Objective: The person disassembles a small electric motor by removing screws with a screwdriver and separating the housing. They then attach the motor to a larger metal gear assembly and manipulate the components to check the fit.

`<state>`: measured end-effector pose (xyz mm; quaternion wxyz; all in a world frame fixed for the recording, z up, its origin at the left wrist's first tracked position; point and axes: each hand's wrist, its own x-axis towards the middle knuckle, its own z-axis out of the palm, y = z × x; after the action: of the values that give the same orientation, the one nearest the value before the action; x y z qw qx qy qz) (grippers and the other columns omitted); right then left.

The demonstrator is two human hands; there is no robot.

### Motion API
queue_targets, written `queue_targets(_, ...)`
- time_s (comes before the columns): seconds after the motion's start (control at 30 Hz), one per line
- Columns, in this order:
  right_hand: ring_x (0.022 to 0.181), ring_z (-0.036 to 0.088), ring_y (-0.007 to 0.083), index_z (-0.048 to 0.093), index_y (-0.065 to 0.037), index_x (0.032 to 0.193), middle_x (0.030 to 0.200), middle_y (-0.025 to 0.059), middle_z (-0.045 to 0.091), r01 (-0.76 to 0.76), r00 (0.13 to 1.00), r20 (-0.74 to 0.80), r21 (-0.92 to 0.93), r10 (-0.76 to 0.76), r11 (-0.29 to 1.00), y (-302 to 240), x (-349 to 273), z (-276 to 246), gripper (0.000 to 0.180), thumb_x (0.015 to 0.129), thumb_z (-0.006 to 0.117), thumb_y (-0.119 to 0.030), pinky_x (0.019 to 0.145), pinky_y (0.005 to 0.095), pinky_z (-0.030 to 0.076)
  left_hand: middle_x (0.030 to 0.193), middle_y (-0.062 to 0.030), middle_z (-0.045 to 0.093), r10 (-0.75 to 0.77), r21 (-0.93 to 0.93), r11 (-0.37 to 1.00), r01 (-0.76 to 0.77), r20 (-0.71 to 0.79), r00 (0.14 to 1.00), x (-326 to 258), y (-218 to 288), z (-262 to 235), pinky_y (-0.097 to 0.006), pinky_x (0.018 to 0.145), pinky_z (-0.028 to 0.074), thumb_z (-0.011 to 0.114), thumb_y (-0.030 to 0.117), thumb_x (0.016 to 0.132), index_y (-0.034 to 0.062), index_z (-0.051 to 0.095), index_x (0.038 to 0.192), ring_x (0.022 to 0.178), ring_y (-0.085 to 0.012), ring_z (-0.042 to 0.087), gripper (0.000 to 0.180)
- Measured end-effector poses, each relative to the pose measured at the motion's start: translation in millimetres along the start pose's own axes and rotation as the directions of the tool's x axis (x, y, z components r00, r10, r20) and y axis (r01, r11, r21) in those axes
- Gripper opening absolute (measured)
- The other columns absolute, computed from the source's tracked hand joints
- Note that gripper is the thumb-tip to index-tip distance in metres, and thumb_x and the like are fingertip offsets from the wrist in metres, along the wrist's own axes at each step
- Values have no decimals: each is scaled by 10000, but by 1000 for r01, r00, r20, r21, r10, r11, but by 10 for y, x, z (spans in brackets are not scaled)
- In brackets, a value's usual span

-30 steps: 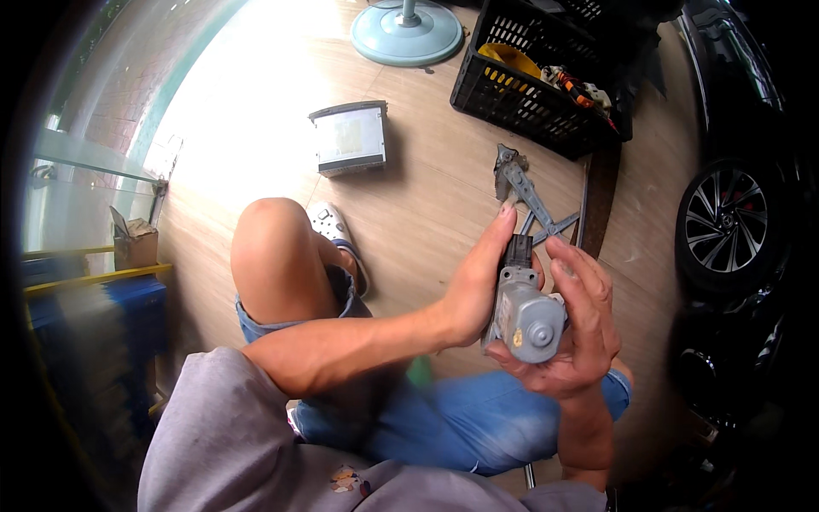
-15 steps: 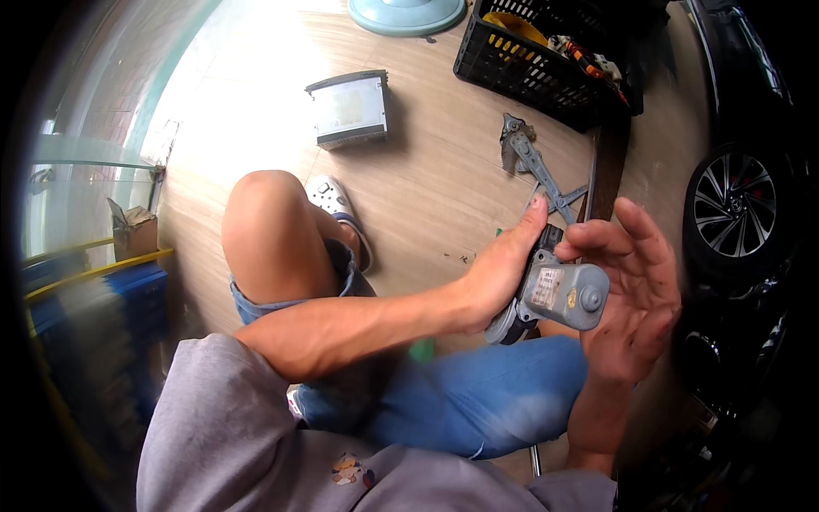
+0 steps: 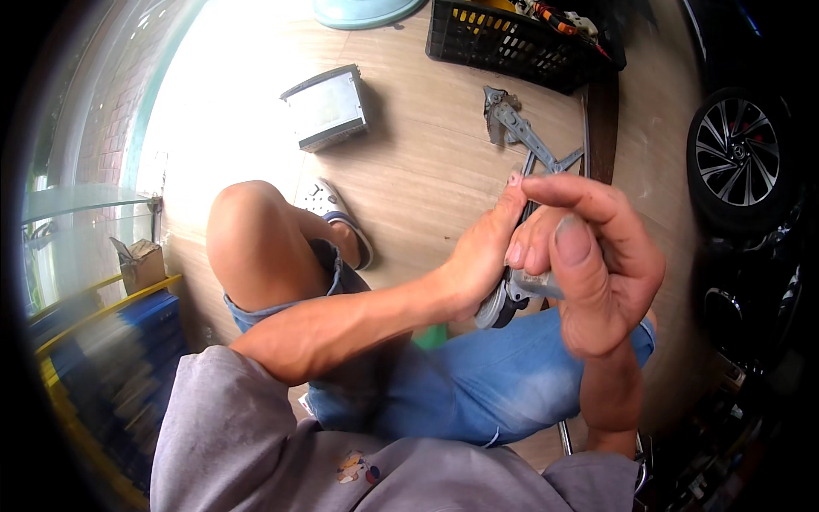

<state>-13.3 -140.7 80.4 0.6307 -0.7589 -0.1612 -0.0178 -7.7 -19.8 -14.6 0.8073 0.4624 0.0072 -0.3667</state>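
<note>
My left hand (image 3: 479, 258) reaches across from the left and holds a grey electric gear motor (image 3: 531, 285), its thumb pointing up at the far side. Over the motor comes my right hand (image 3: 616, 271), hiding most of the housing. Its index finger stretches to the tip of my left thumb. The other fingers are curled with their tips at the motor, and the right thumb stands raised, apart from the index finger. Whether something tiny lies between the touching fingertips cannot be seen. Just beyond the hands, a grey metal window regulator (image 3: 527, 135) with crossing arms lies on the floor.
A silver box-shaped car unit (image 3: 328, 109) sits on the wood-look floor. A black plastic crate (image 3: 503, 43) with tools and cables is at the far right, near a car wheel (image 3: 736, 147). To the left are a small cardboard box (image 3: 141, 266) and a yellow-edged rack (image 3: 111, 299).
My right hand has gone from open beside the motor to curled over it, its index finger now meeting my left thumb. The whole view has shifted slightly.
</note>
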Motion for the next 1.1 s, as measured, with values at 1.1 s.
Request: queue_targets(1.1, 718, 553, 174, 563, 24, 1194, 697, 5, 536, -138, 924, -72, 854, 375, 502, 257, 144, -370, 329, 1015, 462, -234, 799, 400, 486, 598, -153, 525, 353, 296, 907, -298, -152, 923, -59, 183, 80, -394, 561, 430, 476, 459, 1049, -47, 576, 787, 586, -187, 509, 579)
